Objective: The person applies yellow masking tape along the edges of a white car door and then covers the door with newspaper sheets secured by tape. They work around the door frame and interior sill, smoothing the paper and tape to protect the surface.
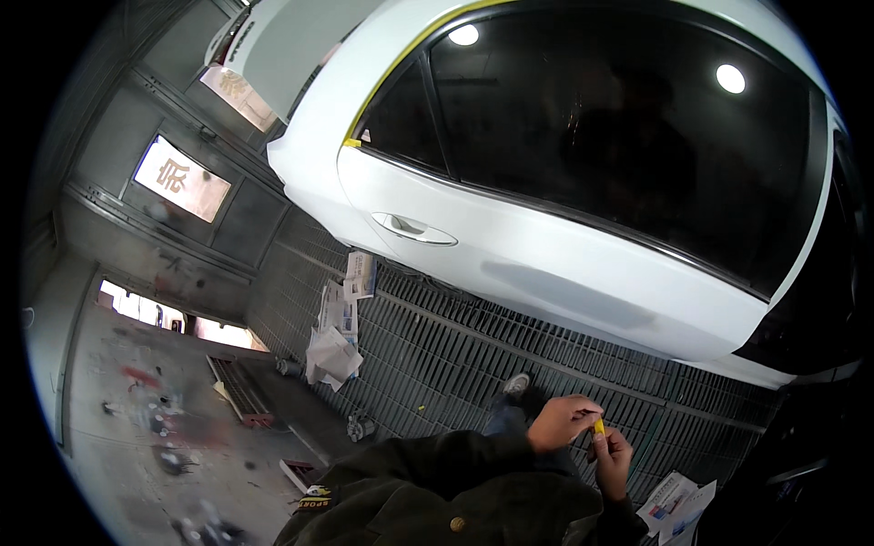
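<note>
My left hand (557, 424) and my right hand (613, 458) are close together low in the view, in front of the car door. Between their fingertips is a small piece of yellow tape (598, 426), which both hands pinch. Beyond them stands a white car door (455, 205) with a chrome handle (414, 229) and a dull grey patch (574, 296) on its lower panel. Yellow masking tape (401, 62) runs along the upper rear edge of the dark window (592, 136). A gap of open air separates my hands from the door.
Under me is a slatted metal grating floor (437, 346). Loose printed sheets (334, 350) lie on it to the left, and more paper (678, 505) lies at the lower right. A paint-spattered wall (137, 409) and lit window panels (182, 180) are on the left.
</note>
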Demonstrator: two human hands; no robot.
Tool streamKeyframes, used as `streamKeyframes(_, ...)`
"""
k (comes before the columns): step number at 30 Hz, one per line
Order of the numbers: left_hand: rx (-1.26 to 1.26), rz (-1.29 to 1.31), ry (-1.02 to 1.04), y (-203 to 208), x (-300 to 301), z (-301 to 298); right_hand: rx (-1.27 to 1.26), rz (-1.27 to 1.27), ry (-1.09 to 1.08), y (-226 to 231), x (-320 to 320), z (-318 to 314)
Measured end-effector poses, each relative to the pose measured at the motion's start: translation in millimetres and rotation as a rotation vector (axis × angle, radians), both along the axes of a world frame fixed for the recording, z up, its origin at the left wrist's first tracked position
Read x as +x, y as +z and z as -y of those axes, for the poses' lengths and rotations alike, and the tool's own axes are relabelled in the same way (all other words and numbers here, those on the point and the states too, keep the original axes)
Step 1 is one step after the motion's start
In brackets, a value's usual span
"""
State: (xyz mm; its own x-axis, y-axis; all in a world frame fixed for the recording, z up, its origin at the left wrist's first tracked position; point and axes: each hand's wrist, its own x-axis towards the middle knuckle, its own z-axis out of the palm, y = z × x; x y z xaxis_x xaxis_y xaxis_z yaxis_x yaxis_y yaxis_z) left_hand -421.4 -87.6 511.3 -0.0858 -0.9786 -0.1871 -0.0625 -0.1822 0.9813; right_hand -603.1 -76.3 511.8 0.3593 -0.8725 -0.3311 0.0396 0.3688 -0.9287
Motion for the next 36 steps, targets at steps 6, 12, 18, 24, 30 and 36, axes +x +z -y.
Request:
streamKeyframes(6,0.074,0.057,0.085,-1.6,-5.2,-7.8,-0.03,-0.004,0.129,12.3,-17.9,9.2)
streamKeyframes(12,0.027,0.306,0.148,11.4,-2.9,-39.7,-0.006,-0.012,0.294,21.8,-14.0,6.9)
streamKeyframes(18,0.239,0.128,0.251,8.6,8.3,-79.9,-0.155,-0.014,0.452,17.8,-2.3,-2.9)
streamKeyframes(24,0.136,-0.017,0.205,28.1,19.4,-71.2,-0.297,0.007,0.333,23.8,3.8,-13.1)
streamKeyframes(30,0.186,-0.103,-0.076,19.3,13.6,-86.0,-0.103,0.064,0.032,23.8,-14.6,-74.6)
streamKeyframes(36,0.255,-0.185,-0.299,-17.9,6.4,-108.7,-0.053,-0.074,-0.225,16.7,-10.2,-150.4)
